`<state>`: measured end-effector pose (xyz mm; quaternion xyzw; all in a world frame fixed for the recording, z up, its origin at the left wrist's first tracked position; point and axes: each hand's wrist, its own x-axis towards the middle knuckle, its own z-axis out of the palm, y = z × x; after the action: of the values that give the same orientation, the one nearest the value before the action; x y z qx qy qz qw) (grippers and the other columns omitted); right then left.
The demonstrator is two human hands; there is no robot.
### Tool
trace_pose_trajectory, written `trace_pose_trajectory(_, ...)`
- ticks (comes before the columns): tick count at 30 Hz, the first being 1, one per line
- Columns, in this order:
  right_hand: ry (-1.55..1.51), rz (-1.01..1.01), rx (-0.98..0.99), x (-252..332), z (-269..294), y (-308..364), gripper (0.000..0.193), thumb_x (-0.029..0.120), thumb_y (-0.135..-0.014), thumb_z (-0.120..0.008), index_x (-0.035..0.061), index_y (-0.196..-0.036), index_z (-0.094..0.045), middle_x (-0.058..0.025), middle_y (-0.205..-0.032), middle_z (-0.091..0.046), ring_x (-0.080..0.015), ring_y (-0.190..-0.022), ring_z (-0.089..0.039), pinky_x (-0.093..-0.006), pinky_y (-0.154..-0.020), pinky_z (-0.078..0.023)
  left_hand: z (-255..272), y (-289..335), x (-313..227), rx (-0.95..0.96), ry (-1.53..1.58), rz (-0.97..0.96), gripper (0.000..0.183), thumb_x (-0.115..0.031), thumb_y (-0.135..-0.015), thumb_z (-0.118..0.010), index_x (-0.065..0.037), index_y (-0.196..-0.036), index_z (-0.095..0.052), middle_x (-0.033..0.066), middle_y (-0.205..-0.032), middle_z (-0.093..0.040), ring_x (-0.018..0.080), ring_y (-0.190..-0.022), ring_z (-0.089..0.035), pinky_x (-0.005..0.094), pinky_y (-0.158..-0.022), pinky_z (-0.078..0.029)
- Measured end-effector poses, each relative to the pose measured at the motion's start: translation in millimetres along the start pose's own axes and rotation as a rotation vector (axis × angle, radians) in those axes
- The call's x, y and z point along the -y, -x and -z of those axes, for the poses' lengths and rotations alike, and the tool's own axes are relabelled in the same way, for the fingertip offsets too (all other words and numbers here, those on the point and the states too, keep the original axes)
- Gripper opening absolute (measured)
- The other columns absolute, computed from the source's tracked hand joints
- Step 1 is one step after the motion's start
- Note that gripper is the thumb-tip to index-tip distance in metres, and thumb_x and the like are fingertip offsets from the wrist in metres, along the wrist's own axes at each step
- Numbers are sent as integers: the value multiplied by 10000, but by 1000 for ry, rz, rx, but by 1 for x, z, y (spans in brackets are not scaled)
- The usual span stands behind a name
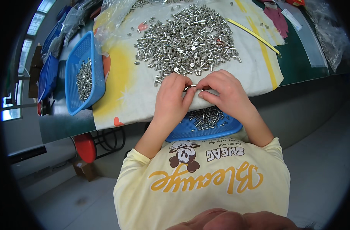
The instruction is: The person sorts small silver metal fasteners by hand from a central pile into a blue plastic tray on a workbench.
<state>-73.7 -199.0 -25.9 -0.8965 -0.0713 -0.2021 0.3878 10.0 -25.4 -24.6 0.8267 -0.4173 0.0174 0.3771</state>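
My left hand [172, 94] and my right hand [225, 89] meet over the near edge of the cloth. The fingertips of both pinch at a small silver metal fastener [193, 87], with a flat head and a short shank like those around it. Whether each hand has its own piece is hard to tell, as fingers cover most of it. Just beyond my fingers spreads a big pile of these fasteners [190, 42]. Below my hands, at my lap, a blue plastic basket [200, 135] holds more loose fasteners [208, 118]; my hands partly hide its far side.
A white-and-yellow cloth [138, 92] covers much of the green table [302, 73]. At left stands another blue basket [100, 84] with fasteners inside. A yellow strip [253, 35] lies right of the pile. Clear plastic bags [330, 28] sit far right; a red stool [85, 147] is below left.
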Motion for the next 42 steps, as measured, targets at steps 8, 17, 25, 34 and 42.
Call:
trace_pose_trajectory(8,34,2,-56,1,-4,1,233,110,-748,-763,90,-943,-637,-30,-818,-640,-230,-795,-600,-359,-732,-477,11,5,2,28,56,-111,171,-12,-796,-692,-26,-938,-597,109,-883,-573,280,-844,-569,358,-733,-467)
trace_pose_trajectory(17,10,-21,-48,8,-5,2,244,85,-757,-744,91,-977,-636,-33,-830,-637,-241,-817,-604,-371,-752,-478,10,1,4,27,115,29,166,12,-807,-647,-37,-958,-601,118,-898,-600,322,-885,-579,406,-781,-469)
trace_pose_trajectory(25,27,16,-23,2,-1,-2,196,86,-754,-737,89,-912,-622,-51,-852,-610,-265,-830,-589,-380,-766,-475,7,-3,1,35,197,-7,162,26,-787,-660,-37,-923,-599,105,-938,-612,309,-923,-581,390,-811,-466)
trace_pose_trajectory(34,2,28,7,1,3,-2,169,71,-745,-742,78,-863,-621,-49,-833,-605,-257,-816,-588,-371,-764,-472,11,-4,5,79,186,-67,154,38,-768,-657,-26,-880,-572,99,-927,-603,301,-907,-574,382,-809,-461)
trace_pose_trajectory(42,-24,-21,-12,0,5,-2,232,88,-755,-740,86,-961,-631,-58,-845,-604,-268,-845,-592,-371,-778,-475,9,-4,6,64,205,-56,151,17,-772,-672,-26,-881,-576,90,-922,-600,296,-902,-572,381,-802,-458)
